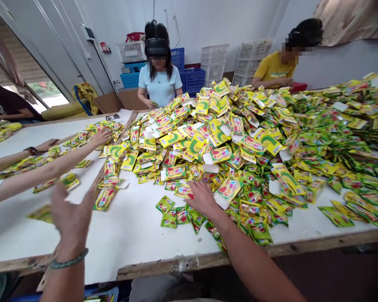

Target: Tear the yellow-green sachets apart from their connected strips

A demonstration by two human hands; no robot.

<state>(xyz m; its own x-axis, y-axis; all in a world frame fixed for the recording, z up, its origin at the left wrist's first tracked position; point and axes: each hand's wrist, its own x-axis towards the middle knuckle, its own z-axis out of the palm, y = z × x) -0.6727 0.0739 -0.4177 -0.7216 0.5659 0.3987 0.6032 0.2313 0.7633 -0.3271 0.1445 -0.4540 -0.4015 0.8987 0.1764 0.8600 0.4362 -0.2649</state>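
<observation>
My left hand (72, 214), with a braided bracelet at the wrist, is smeared by motion above the left part of the table. Its fingers look spread, and I see nothing in them. A blurred yellow packet (40, 214) shows just left of it. At the front of a big heap, my right hand (203, 199) has its thumb and fingers at the end of a small yellow packet (183, 191). Green sachets (182, 215) with red fruit pictures lie just below that hand. Yellow cartons (173, 172) with white flaps cover the heap.
A wooden strip (102, 172) divides the white table (135, 226). On the left, a co-worker's hands (102, 137) reach over more packets. Two people (160, 84) (275, 69) work behind the heap. White crates (214, 58) and blue crates (194, 79) stand by the wall.
</observation>
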